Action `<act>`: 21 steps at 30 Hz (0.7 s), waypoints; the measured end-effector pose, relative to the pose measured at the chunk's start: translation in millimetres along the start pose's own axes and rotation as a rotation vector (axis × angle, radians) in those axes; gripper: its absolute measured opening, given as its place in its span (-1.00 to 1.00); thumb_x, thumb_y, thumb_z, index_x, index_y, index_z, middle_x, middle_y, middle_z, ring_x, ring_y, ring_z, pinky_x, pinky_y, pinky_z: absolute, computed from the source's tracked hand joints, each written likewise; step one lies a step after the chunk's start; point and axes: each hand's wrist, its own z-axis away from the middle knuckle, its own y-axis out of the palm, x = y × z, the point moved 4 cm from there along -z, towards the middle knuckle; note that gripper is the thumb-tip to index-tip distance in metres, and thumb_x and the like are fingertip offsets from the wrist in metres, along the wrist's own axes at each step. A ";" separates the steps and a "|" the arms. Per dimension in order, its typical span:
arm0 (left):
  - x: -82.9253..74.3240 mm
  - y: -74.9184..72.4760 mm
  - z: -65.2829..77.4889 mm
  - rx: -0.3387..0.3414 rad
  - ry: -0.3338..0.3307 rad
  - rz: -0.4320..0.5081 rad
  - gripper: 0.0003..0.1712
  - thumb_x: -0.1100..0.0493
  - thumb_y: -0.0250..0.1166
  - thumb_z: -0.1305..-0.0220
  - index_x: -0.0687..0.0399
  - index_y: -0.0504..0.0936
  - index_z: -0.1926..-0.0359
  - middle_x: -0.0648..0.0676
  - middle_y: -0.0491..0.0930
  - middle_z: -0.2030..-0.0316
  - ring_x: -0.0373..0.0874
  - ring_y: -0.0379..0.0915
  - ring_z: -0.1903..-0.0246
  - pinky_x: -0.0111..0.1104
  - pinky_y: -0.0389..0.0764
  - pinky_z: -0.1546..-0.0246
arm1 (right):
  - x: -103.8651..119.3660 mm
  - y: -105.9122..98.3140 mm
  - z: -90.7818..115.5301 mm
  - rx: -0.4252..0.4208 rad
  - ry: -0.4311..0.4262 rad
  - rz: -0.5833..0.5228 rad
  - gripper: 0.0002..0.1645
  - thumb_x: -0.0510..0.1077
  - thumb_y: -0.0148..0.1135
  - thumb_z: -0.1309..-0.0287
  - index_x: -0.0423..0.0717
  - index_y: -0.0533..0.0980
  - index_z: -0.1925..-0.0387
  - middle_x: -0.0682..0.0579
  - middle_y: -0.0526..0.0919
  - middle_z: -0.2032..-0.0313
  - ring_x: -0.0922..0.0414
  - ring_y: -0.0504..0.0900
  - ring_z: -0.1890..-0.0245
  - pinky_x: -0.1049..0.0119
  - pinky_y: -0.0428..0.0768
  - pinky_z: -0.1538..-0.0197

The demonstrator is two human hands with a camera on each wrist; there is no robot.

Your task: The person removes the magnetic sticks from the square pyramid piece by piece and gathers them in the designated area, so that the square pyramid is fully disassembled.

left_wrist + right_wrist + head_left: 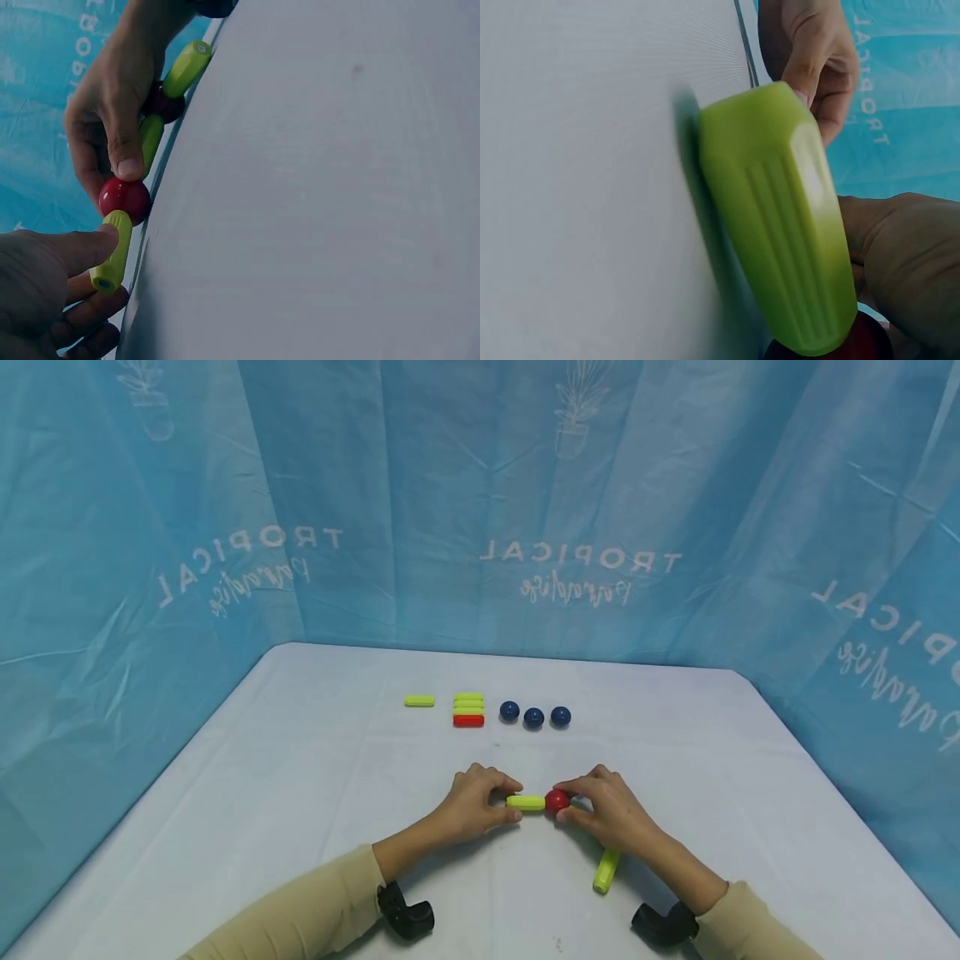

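Observation:
My left hand (480,802) pinches a yellow-green stick (527,803) between thumb and fingers. One end of that stick meets a red ball (557,801), which my right hand (611,810) grips with thumb and fingertips. In the left wrist view, a second yellow-green stick (151,141) runs on from the red ball to a darker red ball (165,103). From there a third yellow-green stick (188,67) sticks out; its ribbed side looms large in the right wrist view. The right hand partly hides this chain in the head view.
Farther back on the white table (360,777) lie a single yellow-green stick (419,701), a stack-like row of yellow-green sticks (468,703) with a red stick (468,721) in front, and three dark blue balls (533,718). A blue printed curtain (450,510) surrounds the table.

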 end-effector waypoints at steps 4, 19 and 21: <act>-1.2 2.5 -1.0 -0.047 0.023 -0.024 -0.66 0.04 0.41 -0.05 -0.05 0.67 0.10 -0.08 0.64 0.18 -0.22 0.30 0.19 -0.24 0.21 0.08 | -0.5 0.8 0.5 0.009 0.007 -0.017 -0.55 0.07 0.41 0.07 0.11 0.63 0.06 0.20 0.72 0.19 0.26 0.37 0.25 0.32 0.30 0.17; -9.3 0.9 -0.9 -0.091 0.030 -0.070 -0.80 0.07 0.39 -0.06 -0.10 0.72 0.23 -0.11 0.62 0.34 -0.22 0.31 0.26 -0.29 0.20 0.13 | 0.2 0.3 -0.4 -0.006 -0.018 -0.015 -0.47 0.14 0.41 0.09 0.12 0.61 0.02 0.19 0.71 0.18 0.25 0.38 0.24 0.35 0.28 0.20; -9.9 1.1 -0.3 -0.092 0.033 -0.081 -0.80 0.06 0.39 -0.06 -0.10 0.72 0.23 -0.12 0.63 0.34 -0.22 0.33 0.25 -0.29 0.21 0.12 | -0.1 0.6 -0.3 -0.005 -0.015 -0.016 -0.51 0.14 0.40 0.07 0.11 0.62 0.05 0.20 0.72 0.20 0.25 0.38 0.25 0.36 0.28 0.21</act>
